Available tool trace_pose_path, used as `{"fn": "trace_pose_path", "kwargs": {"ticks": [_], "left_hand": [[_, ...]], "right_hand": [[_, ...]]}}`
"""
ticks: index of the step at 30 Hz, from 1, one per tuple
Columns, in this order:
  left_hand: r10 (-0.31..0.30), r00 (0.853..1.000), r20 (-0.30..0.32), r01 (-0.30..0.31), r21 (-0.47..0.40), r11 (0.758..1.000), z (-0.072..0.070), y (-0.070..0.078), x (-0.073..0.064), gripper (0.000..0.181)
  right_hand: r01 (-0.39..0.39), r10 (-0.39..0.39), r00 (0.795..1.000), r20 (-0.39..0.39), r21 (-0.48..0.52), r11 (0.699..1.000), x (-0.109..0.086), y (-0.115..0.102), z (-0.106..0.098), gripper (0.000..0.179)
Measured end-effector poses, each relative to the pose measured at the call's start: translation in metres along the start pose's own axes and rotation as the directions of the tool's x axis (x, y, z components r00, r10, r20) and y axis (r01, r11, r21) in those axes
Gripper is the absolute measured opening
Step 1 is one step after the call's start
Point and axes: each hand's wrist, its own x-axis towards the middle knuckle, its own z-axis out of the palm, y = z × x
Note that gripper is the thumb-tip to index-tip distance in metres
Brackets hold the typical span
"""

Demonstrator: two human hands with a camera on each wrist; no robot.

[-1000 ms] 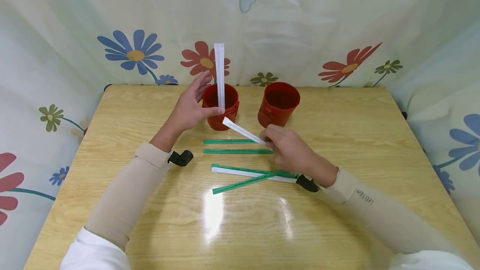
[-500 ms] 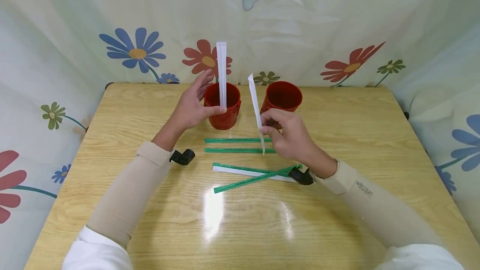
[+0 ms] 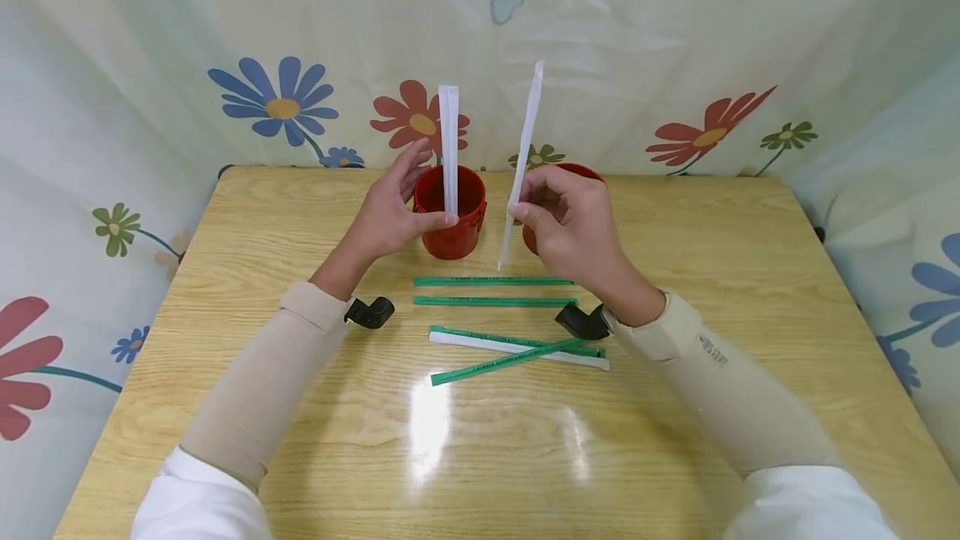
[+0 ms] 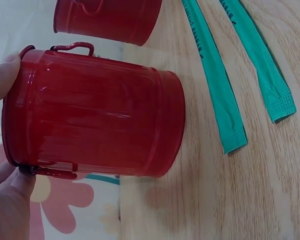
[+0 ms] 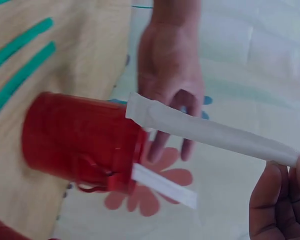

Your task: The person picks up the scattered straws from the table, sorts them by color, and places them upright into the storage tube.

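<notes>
Head view: left hand (image 3: 390,211) spans the rim of a red bucket (image 3: 450,242), thumb on the near edge, fingers round the outer side, clasping it upright. Inside, a white paper sleeve (image 3: 448,140) stands above the rim beside the thumb tip; one sleeve or two together, cannot tell.

Right hand (image 3: 573,223) pinches a second sleeve, the raised white one (image 3: 528,119), low on its length between thumb and fingers. It leans slightly right, its foot hanging free beside the bucket, not inside it.

Risks, as judged. Low pinch, long top: thin paper could swivel or crease under a hard squeeze. Foot sits below rim height; carried sideways from there, it could strike the bucket wall or the side handle. The left thumb takes up some of the mouth, so a tip could snag on it or nudge the standing sleeve askew. If the left fingers push unevenly, the bucket could tip. The second bucket (image 4: 107,20), partly behind the right hand, could catch a knuckle. Green sleeves (image 3: 491,282) lie just in front, exposed to a dragging wrist mount (image 3: 583,322).
</notes>
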Motion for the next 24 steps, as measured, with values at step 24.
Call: {"fn": "trace_pose_path", "kwargs": {"ticks": [24], "left_hand": [[0.058,0.998,0.031,-0.059,0.039,0.997,-0.001,-0.004,0.001,0.098]], "right_hand": [[-0.198,0.194,0.98,-0.044,-0.107,0.974,0.06,0.046,0.038,0.013]]}}
